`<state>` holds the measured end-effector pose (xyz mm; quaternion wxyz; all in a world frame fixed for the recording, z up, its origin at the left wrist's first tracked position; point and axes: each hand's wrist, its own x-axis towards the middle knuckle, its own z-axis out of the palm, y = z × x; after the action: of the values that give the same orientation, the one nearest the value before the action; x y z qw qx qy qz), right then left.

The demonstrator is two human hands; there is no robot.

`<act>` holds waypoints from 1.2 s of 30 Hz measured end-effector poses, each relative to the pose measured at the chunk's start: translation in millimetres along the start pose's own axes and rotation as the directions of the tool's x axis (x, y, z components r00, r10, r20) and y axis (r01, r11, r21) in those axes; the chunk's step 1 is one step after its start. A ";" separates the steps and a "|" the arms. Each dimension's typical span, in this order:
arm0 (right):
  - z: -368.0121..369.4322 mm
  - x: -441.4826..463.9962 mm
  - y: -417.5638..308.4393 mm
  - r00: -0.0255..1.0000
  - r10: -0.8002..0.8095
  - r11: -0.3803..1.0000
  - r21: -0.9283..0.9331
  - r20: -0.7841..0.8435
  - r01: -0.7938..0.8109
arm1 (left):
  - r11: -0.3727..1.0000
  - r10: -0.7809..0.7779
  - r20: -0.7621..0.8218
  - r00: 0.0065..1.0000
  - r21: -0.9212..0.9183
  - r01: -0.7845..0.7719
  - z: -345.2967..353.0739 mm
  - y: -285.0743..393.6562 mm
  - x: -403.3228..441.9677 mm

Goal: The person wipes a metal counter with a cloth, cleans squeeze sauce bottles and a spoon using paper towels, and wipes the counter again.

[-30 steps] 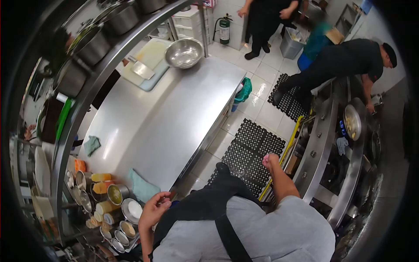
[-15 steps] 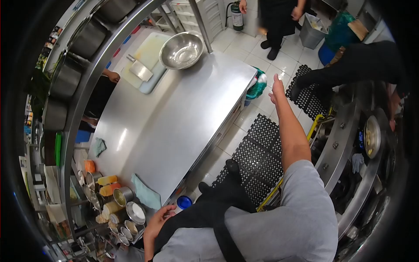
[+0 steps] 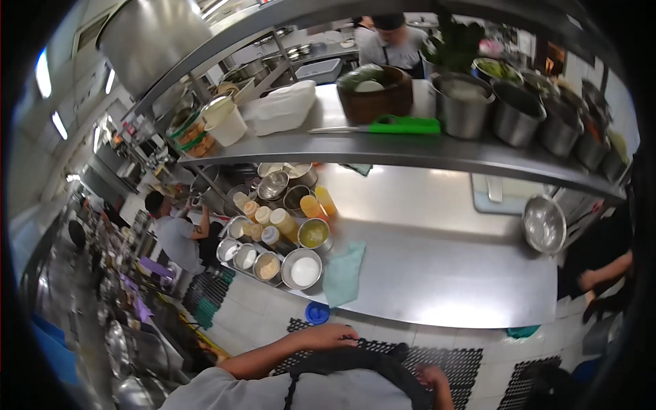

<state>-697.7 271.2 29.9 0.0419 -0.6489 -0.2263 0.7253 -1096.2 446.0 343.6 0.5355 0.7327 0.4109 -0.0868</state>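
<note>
Left hand [image 3: 333, 335] loosely parted, right hand [image 3: 431, 374] grip unclear, cloth [image 3: 344, 275] on table [image 3: 444, 290], shelf [image 3: 410, 146] above

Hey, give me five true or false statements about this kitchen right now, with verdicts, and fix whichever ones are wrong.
1. A light green cloth lies at the near edge of the metal worktable. True.
2. The left hand is gripping a squeeze bottle. False: the left hand is apart from the squeeze bottles, with nothing visible in it.
3. A green-handled tool lies on the shelf above the worktable. True.
4. The wide metal bowl stands among the squeeze bottles. False: the wide metal bowl is at the other end, near the cutting board.
5. The wooden tub is on the floor. False: the wooden tub stands on the shelf.
</note>
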 end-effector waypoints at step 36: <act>224.6 -296.6 -887.6 -0.109 -0.994 -0.008 -0.943 -0.029 0.333 | 0.908 -0.379 -0.635 0.674 -0.394 0.139 41.8 -247.4 -215.7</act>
<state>-1074.2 898.2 655.5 0.3143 -0.5550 -0.7701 0.0049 -1394.8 322.3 272.3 0.4311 0.5488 0.6915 0.1865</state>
